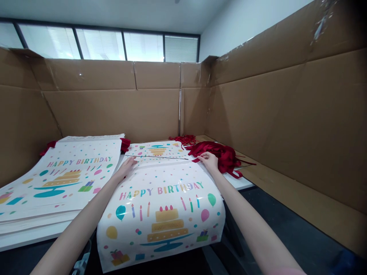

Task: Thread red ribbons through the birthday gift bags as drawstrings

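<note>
A white sheet (169,183) printed "HAPPY BIRTHDAY" with a cake lies in front of me, its near end curving down over the table edge. A thin dark rod (160,157) rests across its upper part. On the sheet's left edge, close to the rod's left end, lies my left hand (129,166), fingers extended and partly hidden. My right hand (209,160) pinches the end of a red ribbon (196,160) at the right edge, near the rod's other end. Behind that hand is a heap of red ribbons (222,150).
At the left lies a stack of matching printed sheets (65,152) with red ribbon at its upper corners. Thin red cords (186,139) are heaped at the back. Tall cardboard walls (114,110) enclose the table's back and sides.
</note>
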`<state>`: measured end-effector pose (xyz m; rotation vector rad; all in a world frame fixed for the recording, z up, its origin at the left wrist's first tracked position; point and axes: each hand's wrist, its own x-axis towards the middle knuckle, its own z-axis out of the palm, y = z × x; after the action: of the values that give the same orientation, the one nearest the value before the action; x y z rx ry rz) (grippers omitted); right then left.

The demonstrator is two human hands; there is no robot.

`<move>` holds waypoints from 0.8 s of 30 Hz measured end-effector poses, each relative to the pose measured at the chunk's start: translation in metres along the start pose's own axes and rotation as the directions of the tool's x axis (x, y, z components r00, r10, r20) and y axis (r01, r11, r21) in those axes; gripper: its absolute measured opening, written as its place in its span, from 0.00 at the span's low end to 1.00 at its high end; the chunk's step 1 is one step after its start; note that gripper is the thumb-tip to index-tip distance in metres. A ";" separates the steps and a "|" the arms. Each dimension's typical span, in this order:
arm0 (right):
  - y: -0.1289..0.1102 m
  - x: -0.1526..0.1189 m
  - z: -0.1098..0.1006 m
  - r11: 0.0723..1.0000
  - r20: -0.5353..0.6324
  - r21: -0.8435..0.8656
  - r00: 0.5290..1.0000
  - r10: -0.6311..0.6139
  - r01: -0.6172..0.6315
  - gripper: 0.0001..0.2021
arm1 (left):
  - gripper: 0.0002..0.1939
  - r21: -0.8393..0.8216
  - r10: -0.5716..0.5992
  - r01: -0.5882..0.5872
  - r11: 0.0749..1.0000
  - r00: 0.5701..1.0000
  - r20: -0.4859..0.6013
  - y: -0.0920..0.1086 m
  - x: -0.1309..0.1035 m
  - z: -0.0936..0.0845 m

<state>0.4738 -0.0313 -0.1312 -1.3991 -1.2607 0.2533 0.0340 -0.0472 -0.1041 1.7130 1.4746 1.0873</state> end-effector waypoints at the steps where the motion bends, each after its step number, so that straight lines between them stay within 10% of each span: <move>1: 0.001 0.001 0.000 1.000 -0.012 -0.010 1.000 -0.009 0.008 0.17 | 0.31 -0.001 -0.001 0.001 1.000 1.000 -0.001 0.001 0.000 0.000; 24: 0.003 0.001 0.001 0.999 -0.037 0.026 0.999 -0.033 0.034 0.16 | 0.32 -0.004 0.001 -0.001 1.000 1.000 0.000 -0.002 0.001 0.001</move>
<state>0.4747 -0.0292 -0.1336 -1.3530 -1.2454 0.2192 0.0342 -0.0456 -0.1056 1.7112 1.4711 1.0905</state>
